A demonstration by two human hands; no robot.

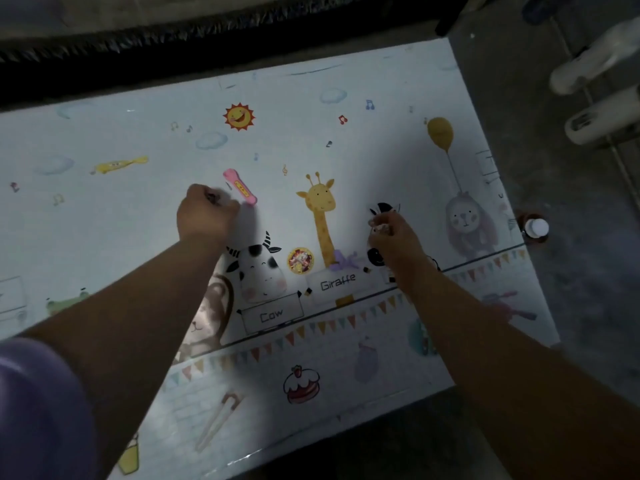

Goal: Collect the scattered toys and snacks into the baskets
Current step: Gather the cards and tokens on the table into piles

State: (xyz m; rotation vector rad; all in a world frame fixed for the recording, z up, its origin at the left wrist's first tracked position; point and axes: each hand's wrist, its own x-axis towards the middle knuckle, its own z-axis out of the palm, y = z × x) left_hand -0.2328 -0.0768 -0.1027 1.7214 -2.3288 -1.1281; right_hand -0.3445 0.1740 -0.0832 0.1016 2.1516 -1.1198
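Note:
A pink stick-shaped toy (240, 187) lies on the printed play mat (138, 237), just beyond my left hand (204, 214). That hand is curled into a fist around a small blurred item, its knuckles right beside the toy's near end. My right hand (389, 237) is over the printed zebra and pinches a small whitish wrapped piece (379, 227) at its fingertips. A yellow toy (119, 164) lies at the far left of the mat. A round, colourful snack pack (300, 259) lies between my forearms. No basket is in view.
A small bottle with a white cap (536, 227) stands on the grey floor just off the mat's right edge. White cylinders (595, 95) lie at the top right. A dark ridged strip (173, 39) runs along the mat's far edge.

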